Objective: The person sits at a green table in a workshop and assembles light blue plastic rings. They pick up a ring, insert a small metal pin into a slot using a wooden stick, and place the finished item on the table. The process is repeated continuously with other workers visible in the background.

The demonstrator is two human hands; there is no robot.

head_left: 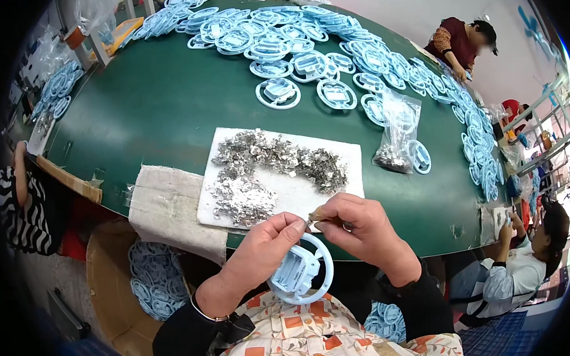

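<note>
Close in front of my body, a light blue plastic ring with a boxy hollow centre (296, 272), like a toy steering wheel, hangs tilted below my fingers. My left hand (262, 246) is closed at its upper left, thumb and forefinger pinched together; its other fingers are partly hidden. Just to the right, my right hand (361, 229) pinches a small metal piece (313, 218), its tip meeting my left fingertips. Beyond both hands, a white board (285, 178) bears heaps of small shiny metal pieces (245, 201). What is between my left fingertips is too small to make out.
Many blue wheels (271, 48) cover the far and right parts of the green table (151, 107). A clear bag of metal pieces (396, 136) stands to the right. A cardboard box (107, 291) with wheels is below left. Other people (459, 43) sit around the table.
</note>
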